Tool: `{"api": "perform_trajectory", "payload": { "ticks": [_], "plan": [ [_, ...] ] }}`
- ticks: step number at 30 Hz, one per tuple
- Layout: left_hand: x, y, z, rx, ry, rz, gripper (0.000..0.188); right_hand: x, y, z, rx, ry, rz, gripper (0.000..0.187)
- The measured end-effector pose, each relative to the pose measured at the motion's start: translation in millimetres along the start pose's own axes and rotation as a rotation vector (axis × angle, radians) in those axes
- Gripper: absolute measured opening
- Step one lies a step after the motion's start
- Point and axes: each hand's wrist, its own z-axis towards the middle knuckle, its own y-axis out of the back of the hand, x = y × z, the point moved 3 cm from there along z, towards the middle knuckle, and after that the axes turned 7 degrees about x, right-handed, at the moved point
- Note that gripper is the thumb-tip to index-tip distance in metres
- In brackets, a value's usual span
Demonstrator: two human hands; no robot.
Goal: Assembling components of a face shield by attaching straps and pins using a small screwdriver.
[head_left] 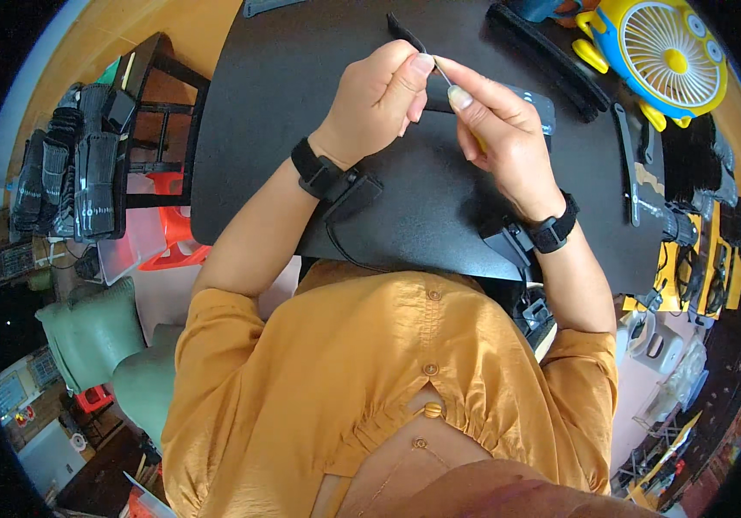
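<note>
Over the dark table (258, 147), my left hand (377, 102) is closed round a narrow black strip (403, 32), whose free end sticks out beyond the knuckles. My right hand (509, 138) pinches a thin metal tool (444, 77) between thumb and forefinger. A bit of yellow, perhaps its handle, shows under the right fingers. The tool's tip meets the strip by the left thumb; exactly how they join is too small to tell. Both wrists wear black straps with small devices. Behind the right hand lies a dark flat piece with a clear end (541, 108), partly hidden.
A yellow and blue fan (677, 65) stands at the far right, with a long fuzzy black strip (547, 60) beside it. A slim dark tool (626, 164) lies near the right edge. Black banded bundles (60, 173) are stacked at left, and black pieces (699, 160) at right.
</note>
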Motion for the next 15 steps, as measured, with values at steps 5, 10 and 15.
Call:
{"api": "perform_trajectory", "payload": {
  "ticks": [5, 10, 15],
  "plan": [
    [-7, -9, 2, -0.010, 0.004, -0.267, 0.029, 5, 7, 1, -0.019, 0.117, 0.229, 0.034],
    [-2, -14, 0, -0.031, 0.048, -0.294, 0.025, 6, -7, 4, -0.124, 0.311, 0.071, 0.028],
    [-5, -25, -3, 0.003, 0.050, -0.440, 0.027, 1, -1, 7, -0.167, 0.394, -0.109, 0.018]
  ]
}}
